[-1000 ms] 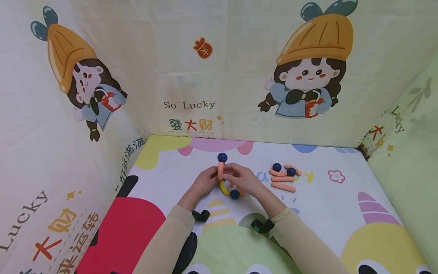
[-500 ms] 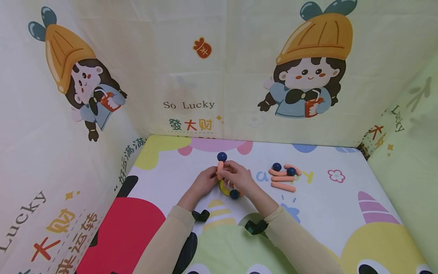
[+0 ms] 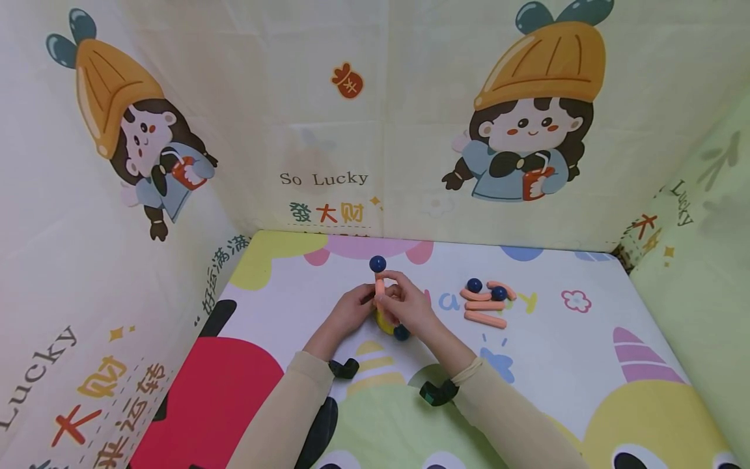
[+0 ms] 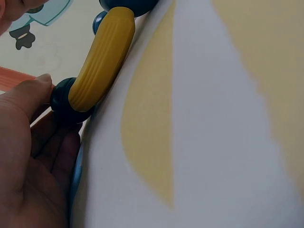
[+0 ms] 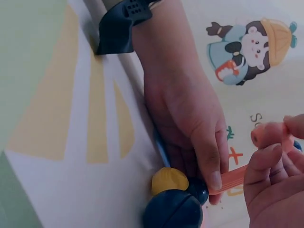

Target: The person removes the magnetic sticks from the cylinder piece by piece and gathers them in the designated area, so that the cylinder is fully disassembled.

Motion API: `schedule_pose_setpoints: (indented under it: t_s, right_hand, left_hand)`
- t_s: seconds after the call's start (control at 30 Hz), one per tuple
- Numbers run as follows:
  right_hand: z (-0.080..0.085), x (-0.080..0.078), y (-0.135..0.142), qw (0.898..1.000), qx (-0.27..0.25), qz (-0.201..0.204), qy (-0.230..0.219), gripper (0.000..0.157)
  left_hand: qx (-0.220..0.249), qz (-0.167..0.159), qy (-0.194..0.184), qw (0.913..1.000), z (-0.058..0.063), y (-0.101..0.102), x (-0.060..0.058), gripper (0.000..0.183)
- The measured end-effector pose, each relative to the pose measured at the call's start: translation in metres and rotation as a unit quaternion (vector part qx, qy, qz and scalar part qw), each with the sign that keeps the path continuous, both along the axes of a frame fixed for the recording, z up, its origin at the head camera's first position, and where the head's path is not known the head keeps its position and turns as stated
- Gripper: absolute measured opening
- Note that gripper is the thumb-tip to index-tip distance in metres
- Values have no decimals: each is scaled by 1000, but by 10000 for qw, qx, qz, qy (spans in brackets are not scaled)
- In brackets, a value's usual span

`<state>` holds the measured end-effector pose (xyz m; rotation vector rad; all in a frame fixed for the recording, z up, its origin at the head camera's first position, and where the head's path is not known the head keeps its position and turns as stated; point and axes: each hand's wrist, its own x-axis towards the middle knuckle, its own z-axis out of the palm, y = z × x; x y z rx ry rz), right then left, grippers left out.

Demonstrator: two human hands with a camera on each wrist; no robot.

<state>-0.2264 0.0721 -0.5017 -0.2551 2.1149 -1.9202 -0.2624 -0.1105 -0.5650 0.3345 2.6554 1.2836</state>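
Observation:
In the head view my left hand (image 3: 353, 309) is at the table's middle, beside a partly built toy of rods and balls. In the left wrist view its thumb and fingers pinch a dark blue ball (image 4: 61, 99) joining a curved yellow rod (image 4: 105, 57) to an orange rod (image 4: 19, 80). My right hand (image 5: 278, 190) pinches a short orange rod (image 5: 268, 134) whose holed end shows. A blue ball (image 3: 377, 264) tops the toy. Another blue ball (image 5: 173, 209) sits low at the yellow rod's other end. Fingers hide part of the build.
Right of the hands lie loose orange rods (image 3: 485, 319), several in all, and two loose blue balls (image 3: 474, 285). A printed cloth (image 3: 545, 345) covers the table. Printed curtains (image 3: 410, 150) stand behind it and at both sides.
My right hand has shifted a little left toward the toy and now covers more of the yellow rod. The top blue ball has moved slightly up and left. My left hand stays nearly still.

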Motion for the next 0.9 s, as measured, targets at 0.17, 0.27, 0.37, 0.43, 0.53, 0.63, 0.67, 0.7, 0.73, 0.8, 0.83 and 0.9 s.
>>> schedule_pose_setpoints:
  t_s: [0.17,0.27,0.37,0.43,0.53,0.63,0.67,0.7,0.73,0.8,0.83,0.9]
  right_hand:
    - [2,2,1,9997,88,147,154,42]
    - [4,2,3,9996,174,190,134,43]
    - [3,2,6,9994,230,261,72,46]
    - [3,1,9,9990,310,309,89,48]
    - [3,2,15,9979,562,289,153,46]
    - [3,3,24,9956,887,179,255,43]
    - [2,3,27,9945,994,137,292,42]
    - [1,3,32,9933,1110,86,307,42]
    - [0,3,36,9917,1240,30,338,42]
    - [-2,3,45,9878,1515,-71,347,42]
    - [-3,3,51,9856,1645,-101,373,43]
    - [-5,5,62,9803,1927,-157,414,43]
  left_hand:
    - [-46,-33,121,9999,-1,0,-1,37]
    - [-61,-44,142,9999,-2,0,-1,37]
    - [-42,-47,118,9999,-2,0,-1,39]
    - [-20,-39,100,9999,-3,0,-2,42]
    - [9,-16,43,10000,-4,0,-1,46]
    - [34,-17,27,10000,-4,0,-1,49]
    - [33,-20,12,10000,-3,0,-1,50]
    - [31,-22,8,10000,-3,0,0,49]
    - [28,-27,19,10000,-3,1,0,49]
    - [-13,-17,-22,10000,-2,1,0,48]
    - [-25,-15,-27,10000,-2,1,0,48]
    - [-32,-19,-41,10000,-1,2,1,47]
